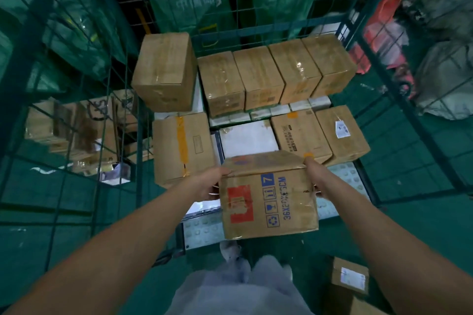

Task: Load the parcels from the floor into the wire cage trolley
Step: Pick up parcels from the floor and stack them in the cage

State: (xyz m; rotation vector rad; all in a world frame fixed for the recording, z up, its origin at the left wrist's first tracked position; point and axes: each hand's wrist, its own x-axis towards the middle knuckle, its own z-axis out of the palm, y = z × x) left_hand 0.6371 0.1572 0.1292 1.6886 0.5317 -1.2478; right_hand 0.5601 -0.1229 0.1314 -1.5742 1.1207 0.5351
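Left hand (208,185) and right hand (316,179) clamp printed brown cardboard box (268,197) by its sides | box held over green wire cage trolley (363,41) front edge | lower it flat into front gap, keep fingers clear.

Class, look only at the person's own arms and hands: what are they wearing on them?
Nothing: the left hand and right hand are bare, with no gloves, and both forearms are uncovered with no sleeves, watch or bands in view. No rings can be made out.
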